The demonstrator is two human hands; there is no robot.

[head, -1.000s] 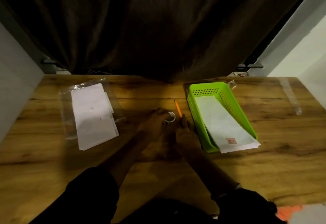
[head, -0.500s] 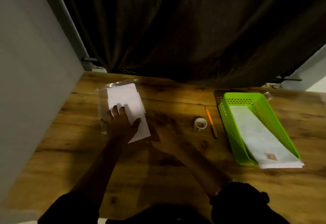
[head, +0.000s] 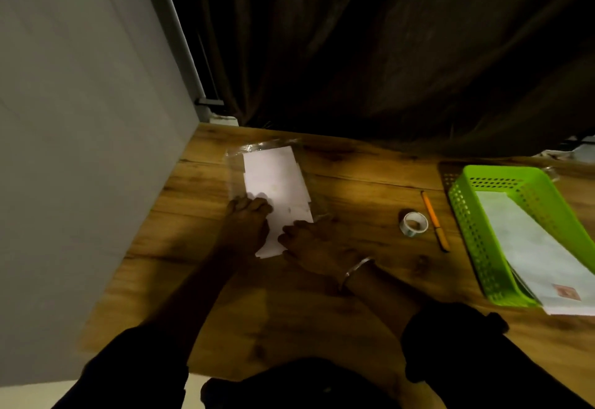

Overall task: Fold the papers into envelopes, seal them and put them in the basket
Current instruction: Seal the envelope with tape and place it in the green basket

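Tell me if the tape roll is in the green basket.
No, the tape roll lies on the table beside the pencil, outside the basket.

No readable text anywhere in this shot. The closest thing is a small reddish square mark [head: 565, 292], stamp-like, on the near corner of the top envelope [head: 531, 247] lying in the green basket [head: 467, 215]. It's too blurred to make out any letters or numbers. The tape roll [head: 414, 223] carries a few faint dark specks on its outer band, nothing legible. The white papers [head: 277, 180] show a plain lit face with no print to read.
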